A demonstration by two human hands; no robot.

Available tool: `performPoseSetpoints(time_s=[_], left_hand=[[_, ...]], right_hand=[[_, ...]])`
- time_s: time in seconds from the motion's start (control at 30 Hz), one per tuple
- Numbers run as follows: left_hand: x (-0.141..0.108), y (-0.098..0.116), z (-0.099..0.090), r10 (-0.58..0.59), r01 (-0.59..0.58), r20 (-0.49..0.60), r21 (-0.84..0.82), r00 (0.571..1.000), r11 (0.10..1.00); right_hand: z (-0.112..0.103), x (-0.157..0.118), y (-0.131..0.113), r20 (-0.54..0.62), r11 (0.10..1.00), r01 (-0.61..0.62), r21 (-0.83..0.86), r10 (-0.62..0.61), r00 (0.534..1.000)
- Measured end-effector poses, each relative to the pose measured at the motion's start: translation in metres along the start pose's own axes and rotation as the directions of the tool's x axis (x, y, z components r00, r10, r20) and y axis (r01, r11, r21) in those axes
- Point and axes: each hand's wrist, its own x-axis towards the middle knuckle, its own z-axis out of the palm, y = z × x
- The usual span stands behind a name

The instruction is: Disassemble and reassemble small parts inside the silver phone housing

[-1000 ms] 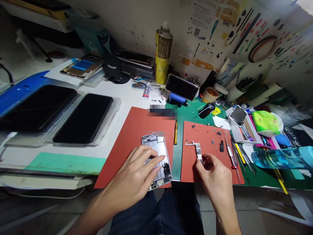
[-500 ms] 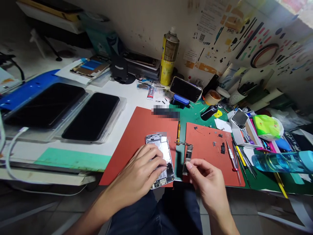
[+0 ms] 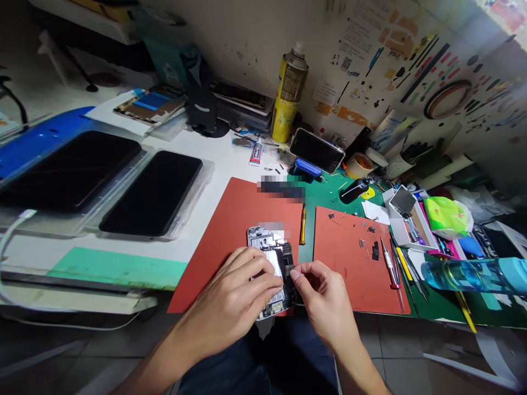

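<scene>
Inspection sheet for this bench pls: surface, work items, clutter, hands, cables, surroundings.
Surface: white tabletop; green mat under two red mats.
Work items: opened phone near the front edge; circuit board along its right side, seating unclear.
Clutter: gold screwdriver between the red mats; small parts on the right one; blue bottle on its side.
Hands: left hand across the phone; right hand fingertips at the board's edge, grip unclear.
Cables: white cable, far left.
Surroundings: marked wall, spray can before it.
</scene>
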Motion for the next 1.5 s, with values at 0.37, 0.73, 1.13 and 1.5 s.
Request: performPoseSetpoints(time_s=[0.37, 0.73, 1.13, 1.5], left_hand=[[-0.002, 0.000, -0.001, -0.006, 0.006, -0.003, 0.007, 1.000, 1.000], [-0.002, -0.001, 0.000, 0.003, -0.003, -0.012, -0.002, 1.000, 1.000], [-0.002, 0.001, -0.001, 0.004, -0.004, -0.019, 0.000, 1.000, 1.000], [0.002, 0.002, -0.002, 0.039, -0.039, -0.023, 0.015, 0.999, 0.999]], right_hand=[[-0.003, -0.005, -0.005, 0.024, 0.998, -0.040, -0.052, 0.042, 0.999], [-0.002, -0.001, -0.001, -0.012, 0.997, -0.018, -0.070, 0.018, 1.000], [0.003, 0.019, -0.011, -0.036, 0.998, 0.044, -0.037, -0.045, 0.998], [0.005, 0.026, -0.014, -0.047, 0.999, 0.034, -0.017, -0.035, 0.998]])
